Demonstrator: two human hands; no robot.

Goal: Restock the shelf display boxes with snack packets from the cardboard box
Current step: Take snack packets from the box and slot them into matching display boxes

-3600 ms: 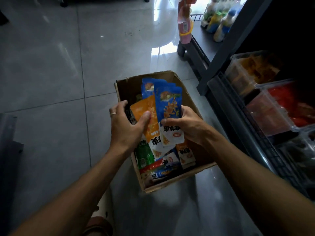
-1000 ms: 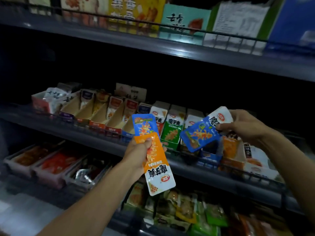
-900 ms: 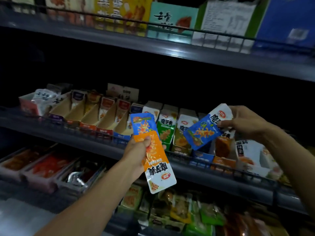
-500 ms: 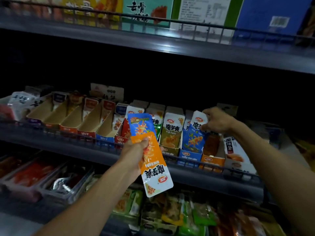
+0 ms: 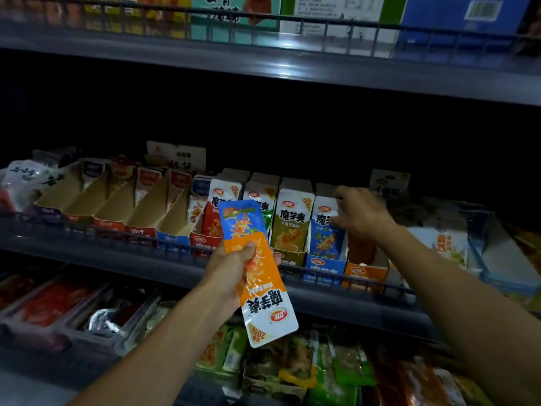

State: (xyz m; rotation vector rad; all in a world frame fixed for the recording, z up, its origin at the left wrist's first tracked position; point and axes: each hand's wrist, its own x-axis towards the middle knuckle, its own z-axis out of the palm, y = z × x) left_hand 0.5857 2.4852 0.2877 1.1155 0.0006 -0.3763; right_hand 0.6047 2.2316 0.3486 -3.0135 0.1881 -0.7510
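Observation:
My left hand (image 5: 231,268) grips two snack packets in front of the shelf: an orange packet (image 5: 263,291) hanging upside down and a blue packet (image 5: 241,218) sticking up behind it. My right hand (image 5: 363,215) reaches over the row of display boxes, its fingers curled on the top of another blue packet (image 5: 325,232). That packet stands upright inside the blue display box (image 5: 322,266). An orange display box (image 5: 364,271) sits just to its right, under my wrist. The cardboard box is out of view.
Several open display boxes (image 5: 117,206) at the left of the same shelf look nearly bare inside. A wire rail (image 5: 117,230) runs along the shelf front. Large cartons fill the upper shelf (image 5: 263,63). Trays and loose packets (image 5: 292,364) lie on the lower shelf.
My right hand carried the blue packet from mid-air down into the blue display box, where it now stands upright. My left hand kept its two packets and barely moved.

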